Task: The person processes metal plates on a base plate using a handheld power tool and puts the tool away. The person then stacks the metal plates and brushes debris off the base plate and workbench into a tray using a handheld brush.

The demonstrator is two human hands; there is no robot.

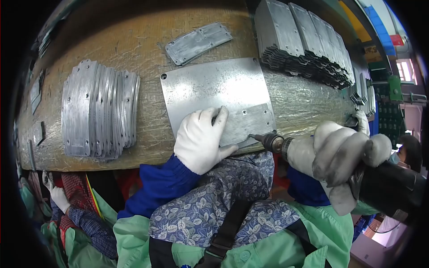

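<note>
A ribbed grey metal plate [245,124] with small holes lies on a larger smooth metal plate [210,87]. My left hand [199,138], in a white glove, grips the ribbed plate's left end, with index finger and thumb spread across its width. In my right hand [342,156], also gloved in white and smudged dark, is a black power drill [389,187]. The drill's chuck [273,143] points left, and its bit tip is at the lower part of the ribbed plate; whether it touches the metal I cannot tell.
Stacked ribbed plates [100,111] stand at the left, and more stacks [304,40] at the back right. A single ribbed plate [199,42] lies behind the smooth one. At lower left is another person's gloved hand [58,196]; a further person [409,152] is at far right.
</note>
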